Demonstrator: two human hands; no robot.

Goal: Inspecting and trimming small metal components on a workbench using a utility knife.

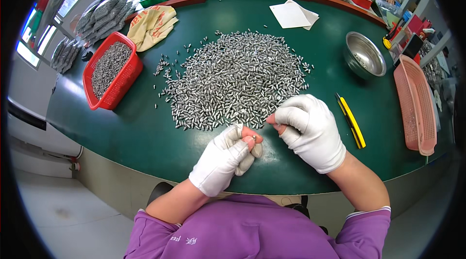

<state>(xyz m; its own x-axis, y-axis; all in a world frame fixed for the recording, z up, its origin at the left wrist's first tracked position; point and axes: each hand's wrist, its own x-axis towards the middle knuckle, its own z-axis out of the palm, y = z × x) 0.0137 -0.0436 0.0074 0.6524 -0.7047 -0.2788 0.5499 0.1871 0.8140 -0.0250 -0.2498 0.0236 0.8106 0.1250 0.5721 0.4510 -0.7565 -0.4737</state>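
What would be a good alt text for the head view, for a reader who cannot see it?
Two white-gloved hands, left hand and right hand, pinch small metal parts beside a big pile of them on a green table. Around it lie a red basket of parts, a steel bowl, a pink tray and a yellow knife.

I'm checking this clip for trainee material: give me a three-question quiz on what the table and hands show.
1. True or false: the red basket lies to the person's left of the pile of small metal parts.
2. What lies just right of the right hand? A) yellow utility knife B) steel bowl
3. Which hand pinches a small metal piece?

Key: 1 true; 2 A; 3 the left hand.
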